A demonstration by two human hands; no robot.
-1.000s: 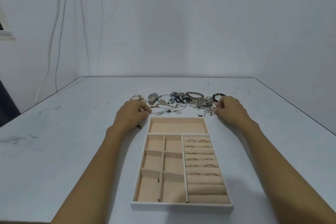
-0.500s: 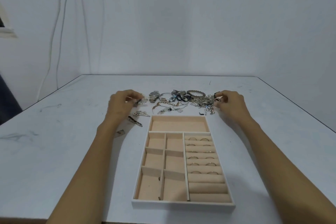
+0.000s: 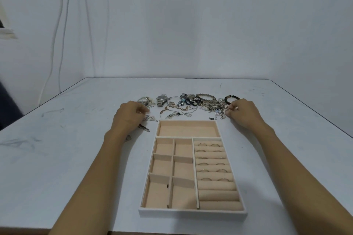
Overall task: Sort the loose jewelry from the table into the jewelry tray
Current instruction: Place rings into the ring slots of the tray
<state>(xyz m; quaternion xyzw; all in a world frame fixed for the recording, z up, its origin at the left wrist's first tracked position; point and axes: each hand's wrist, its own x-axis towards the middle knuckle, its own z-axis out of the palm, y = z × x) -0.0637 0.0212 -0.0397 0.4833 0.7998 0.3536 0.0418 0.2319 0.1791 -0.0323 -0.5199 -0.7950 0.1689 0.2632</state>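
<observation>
The cream jewelry tray point(image 3: 193, 213) lies in front of me, with several rings point(image 3: 215, 145) slotted in its right-hand rolls and its other compartments bare. Behind it a row of loose jewelry point(image 3: 191, 103) holds watches, bangles, chains and a dark bead bracelet point(image 3: 232, 98). My right hand point(image 3: 245, 114) is at the right end of the row and pinches a small ring point(image 3: 228, 109). My left hand point(image 3: 128, 116) hovers at the left end with its fingers curled beside a silver piece point(image 3: 150, 118). Its fingertips are hidden.
A dark hair clip point(image 3: 144, 128) and another small piece point(image 3: 128, 138) lie on the white table point(image 3: 57, 158) under my left wrist. A fan-shaped earring point(image 3: 150, 105) sits by the left watch point(image 3: 143, 100). Cables hang on the wall at the back left.
My left hand lifted off the pieces by the tray's corner, reached toward the left watch, then drew back to the silver piece. My right hand stayed at the pile's right end, working a ring.
</observation>
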